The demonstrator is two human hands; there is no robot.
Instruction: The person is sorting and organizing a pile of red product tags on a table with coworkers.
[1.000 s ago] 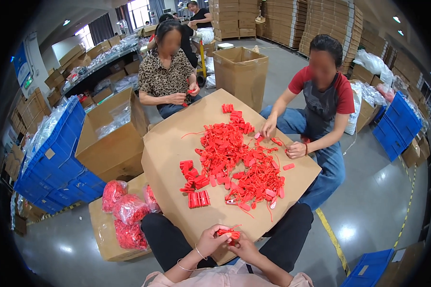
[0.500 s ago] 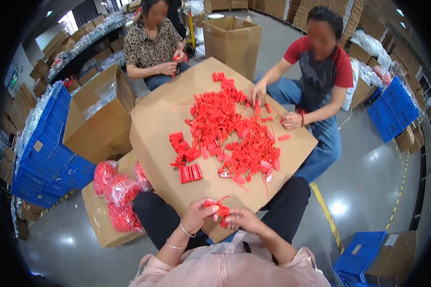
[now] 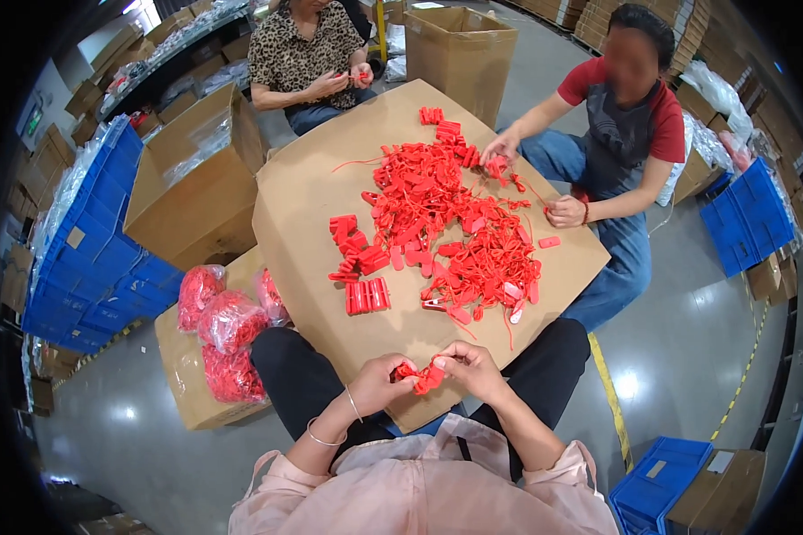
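Observation:
Low over the near edge of the cardboard-covered table [image 3: 308, 223], a small bundle of red cord and plastic [image 3: 426, 379] is held between my two hands. My left hand [image 3: 382, 382] pinches its left side, with thumb and fingers closed. On the other side, my right hand [image 3: 473, 367] grips it between thumb and fingertips. Its exact kind is partly hidden by my fingers. Beyond my hands lies a large heap of red corded pieces [image 3: 424, 192], tangled with flat red tags. A neat row of red bundles [image 3: 368, 296] sits left of the heap's near end.
Across the table, one person [image 3: 629, 116] handles red pieces at the right; another person [image 3: 308, 62] holds some at the far left. Bagged red pieces [image 3: 232, 321] rest on a carton by my left knee. An open cardboard box [image 3: 192, 187] and blue crates [image 3: 107, 241] stand left.
My right hand has come up and turned, now pinching the bundle beside my left hand. The loose cord end above the bundle no longer shows. The person at right has raised some red pieces.

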